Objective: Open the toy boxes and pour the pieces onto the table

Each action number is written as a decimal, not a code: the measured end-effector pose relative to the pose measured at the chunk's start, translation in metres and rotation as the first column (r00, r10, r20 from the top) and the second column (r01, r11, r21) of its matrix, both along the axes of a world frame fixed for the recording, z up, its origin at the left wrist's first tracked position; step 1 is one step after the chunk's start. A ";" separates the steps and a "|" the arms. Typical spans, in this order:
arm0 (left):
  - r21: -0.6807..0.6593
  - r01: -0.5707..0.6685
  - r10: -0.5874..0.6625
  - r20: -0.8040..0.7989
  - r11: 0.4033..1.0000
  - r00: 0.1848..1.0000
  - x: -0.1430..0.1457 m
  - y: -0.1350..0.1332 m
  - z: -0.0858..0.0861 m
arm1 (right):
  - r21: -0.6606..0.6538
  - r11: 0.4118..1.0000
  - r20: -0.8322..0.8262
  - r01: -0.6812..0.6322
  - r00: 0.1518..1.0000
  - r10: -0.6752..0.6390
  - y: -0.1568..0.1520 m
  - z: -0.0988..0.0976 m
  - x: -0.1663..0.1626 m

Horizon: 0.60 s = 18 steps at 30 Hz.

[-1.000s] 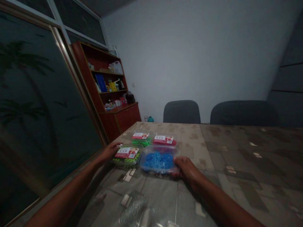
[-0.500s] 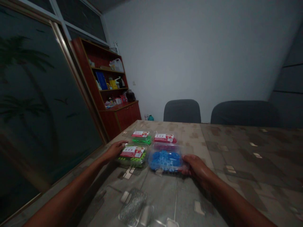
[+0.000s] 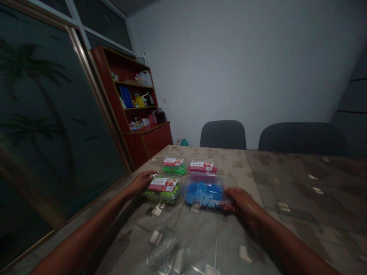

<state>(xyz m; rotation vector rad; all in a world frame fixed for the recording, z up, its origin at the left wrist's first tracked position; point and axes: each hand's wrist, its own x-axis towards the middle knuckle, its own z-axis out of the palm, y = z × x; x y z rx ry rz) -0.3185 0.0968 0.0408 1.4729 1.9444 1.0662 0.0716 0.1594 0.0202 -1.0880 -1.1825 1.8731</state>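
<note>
Four clear plastic boxes stand in two rows on the table. In the near row on the left is the box with lime-green pieces, which has a red and white label. My left hand grips its left side near the far corner. Beside it, the box with blue pieces shows no label, and my right hand is closed on its right end. Behind them sit a labelled box with bright green pieces and a labelled box with red contents. My fingertips are partly hidden and dim.
A patterned cloth covers the table. Two dark chairs stand along its far side, before a pale wall. At the back left is a reddish wooden shelf unit with several items. A sliding glass door lies left.
The whole view has shifted slightly, so everything appears a little further right. Both hands stay at the same two boxes, with no clear movement against the table.
</note>
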 end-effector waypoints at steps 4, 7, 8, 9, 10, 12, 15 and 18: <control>0.003 -0.022 0.022 0.005 1.000 1.000 0.004 0.001 -0.002 | 0.007 1.000 0.010 -0.007 1.000 0.007 0.000 0.005 0.005; 0.024 -0.046 0.047 -0.005 0.999 0.999 0.007 0.000 -0.003 | 0.028 1.000 0.014 -0.007 1.000 0.007 -0.001 0.006 0.010; 0.029 -0.056 0.056 -0.011 0.998 0.998 0.007 0.000 -0.004 | 0.038 0.999 0.020 -0.002 1.000 0.001 -0.002 0.006 0.011; 0.033 -0.065 0.066 -0.016 0.997 0.998 0.007 0.000 -0.004 | 0.049 0.999 0.029 0.003 1.000 -0.004 -0.003 0.006 0.012; 0.037 -0.075 0.076 -0.023 0.996 0.997 0.007 -0.001 -0.005 | 0.064 0.998 0.040 0.008 0.999 -0.010 -0.004 0.005 0.011; 0.056 -0.097 0.099 -0.040 0.994 0.994 0.006 -0.001 -0.006 | 0.101 0.995 0.065 0.011 0.998 -0.017 -0.005 0.001 0.010; 0.105 -0.116 0.124 -0.072 0.988 0.990 0.004 0.000 -0.007 | 0.161 0.987 0.110 -0.010 0.994 -0.008 -0.004 -0.007 0.004; 0.112 -0.115 0.125 -0.085 0.987 0.989 0.002 0.000 -0.009 | 0.182 0.983 0.156 -0.007 0.988 -0.021 0.000 -0.010 -0.001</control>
